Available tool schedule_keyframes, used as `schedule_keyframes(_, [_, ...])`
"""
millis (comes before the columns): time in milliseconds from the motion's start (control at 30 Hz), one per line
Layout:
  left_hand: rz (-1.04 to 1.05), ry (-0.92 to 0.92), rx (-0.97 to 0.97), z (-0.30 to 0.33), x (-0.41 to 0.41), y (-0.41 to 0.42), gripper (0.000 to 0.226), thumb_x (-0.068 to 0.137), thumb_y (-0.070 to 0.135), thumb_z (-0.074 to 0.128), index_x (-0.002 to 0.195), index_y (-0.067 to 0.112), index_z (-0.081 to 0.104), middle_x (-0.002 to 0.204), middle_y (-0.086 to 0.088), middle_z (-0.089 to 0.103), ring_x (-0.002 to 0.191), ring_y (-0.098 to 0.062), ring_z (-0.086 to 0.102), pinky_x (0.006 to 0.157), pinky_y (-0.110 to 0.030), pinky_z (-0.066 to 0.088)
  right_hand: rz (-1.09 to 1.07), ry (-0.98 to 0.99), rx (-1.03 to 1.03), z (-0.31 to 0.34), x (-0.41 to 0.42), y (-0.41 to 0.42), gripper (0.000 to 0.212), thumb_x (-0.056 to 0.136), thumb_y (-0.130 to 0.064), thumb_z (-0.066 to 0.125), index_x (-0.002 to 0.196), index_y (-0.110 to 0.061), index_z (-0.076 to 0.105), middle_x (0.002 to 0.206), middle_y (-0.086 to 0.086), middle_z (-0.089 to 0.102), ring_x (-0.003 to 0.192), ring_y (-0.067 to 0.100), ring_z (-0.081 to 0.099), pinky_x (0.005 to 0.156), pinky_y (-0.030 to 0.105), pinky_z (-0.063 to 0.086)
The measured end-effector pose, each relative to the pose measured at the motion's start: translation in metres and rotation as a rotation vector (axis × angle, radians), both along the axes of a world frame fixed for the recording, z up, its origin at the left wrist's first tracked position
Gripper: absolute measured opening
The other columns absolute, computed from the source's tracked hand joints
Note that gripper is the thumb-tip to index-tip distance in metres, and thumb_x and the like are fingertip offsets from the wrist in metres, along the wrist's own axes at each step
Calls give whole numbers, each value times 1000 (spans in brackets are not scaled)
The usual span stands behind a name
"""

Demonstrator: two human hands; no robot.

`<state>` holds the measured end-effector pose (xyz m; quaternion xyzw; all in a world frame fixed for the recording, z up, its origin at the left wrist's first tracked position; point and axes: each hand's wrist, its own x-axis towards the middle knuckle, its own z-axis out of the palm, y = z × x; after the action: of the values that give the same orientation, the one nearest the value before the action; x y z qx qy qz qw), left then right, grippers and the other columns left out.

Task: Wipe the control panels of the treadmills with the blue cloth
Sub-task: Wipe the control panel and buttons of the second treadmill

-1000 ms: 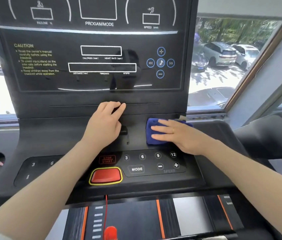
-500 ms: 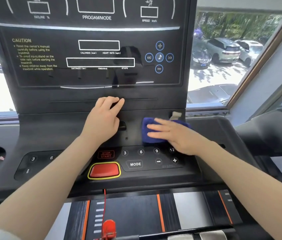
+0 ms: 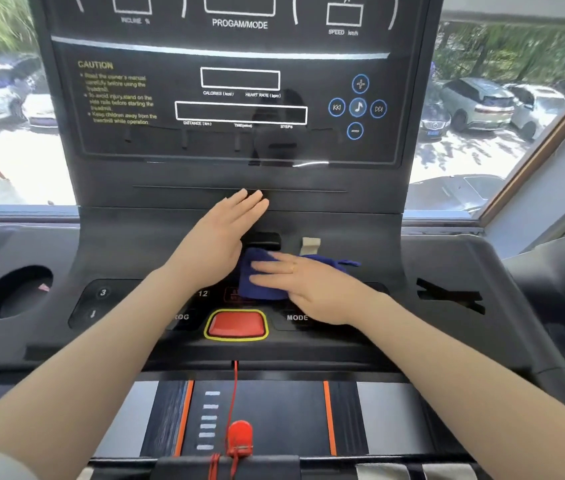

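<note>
The black treadmill control panel (image 3: 156, 258) fills the middle of the head view, with a dark display above and a row of buttons below. The blue cloth (image 3: 260, 287) lies on the lower console, just above the red stop button (image 3: 236, 323). My right hand (image 3: 312, 289) presses flat on the cloth with straight fingers pointing left. My left hand (image 3: 218, 237) rests open on the console beside the cloth, fingers straight and reaching up to the ledge under the display. The cloth and my hands cover some of the buttons.
A round cup holder (image 3: 16, 292) sits at the console's left. A red safety cord with clip (image 3: 239, 441) hangs below the stop button over the belt (image 3: 274, 417). Behind the console, windows (image 3: 475, 116) show parked cars. A dark handrail (image 3: 558, 271) lies to the right.
My right hand has slid the blue cloth leftward toward the console's middle, over the start button area. My left hand's fingers have straightened. The camera has moved closer.
</note>
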<state>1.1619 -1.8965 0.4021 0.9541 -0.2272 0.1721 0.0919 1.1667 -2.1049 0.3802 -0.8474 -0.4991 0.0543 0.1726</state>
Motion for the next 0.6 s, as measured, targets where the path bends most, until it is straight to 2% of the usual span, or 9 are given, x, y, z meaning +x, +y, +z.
schedule_keyframes(67, [27,29,-46,-3,-10,15,62,76,-2,29,137,-2,38,145,-18,35,135,-37,30,110,-40,20,-83,37,8,3,5,-24,56,88,11,39,137,-15,45,148,-4,33,142,15,18,106,5,-2])
schedule_keyframes(167, [102,54,-146,-8,-28,43,60,79,-4,31,138,0,37,147,-14,34,137,-29,26,111,-34,17,-193,46,42,5,0,-35,56,88,10,41,136,-19,48,143,-17,30,139,5,17,109,8,5])
schedule_keyframes(267, [147,93,-173,-11,-44,66,56,86,-9,37,141,3,33,149,-9,29,140,-24,20,112,-26,12,-187,-34,47,5,-10,-8,54,86,5,38,136,-14,48,147,-5,35,136,5,15,107,6,0])
schedule_keyframes(333, [160,125,-171,-13,-51,77,57,87,-12,40,142,4,31,150,-7,27,141,-24,19,111,-23,10,-121,-73,36,2,-20,17,55,83,1,36,136,-10,46,148,4,36,139,15,16,110,12,-2])
schedule_keyframes(400, [172,137,-176,-13,-56,86,56,88,-11,40,142,5,31,150,-6,26,141,-23,19,111,-23,9,-51,-91,2,-4,-29,44,54,86,0,36,138,-8,43,149,6,33,142,22,17,107,9,-10])
schedule_keyframes(500, [178,141,-174,-15,-60,98,55,89,-10,41,141,4,32,150,-9,27,141,-26,20,111,-25,10,-22,-37,3,-4,-31,73,55,83,-4,33,137,-8,45,147,7,37,141,22,20,109,14,-2])
schedule_keyframes(600, [224,164,-182,-18,-62,110,52,91,-4,42,141,4,33,152,-9,25,141,-27,19,112,-27,11,-103,-51,-24,-2,-24,61,56,83,2,38,137,-11,46,148,4,36,140,18,21,110,14,1])
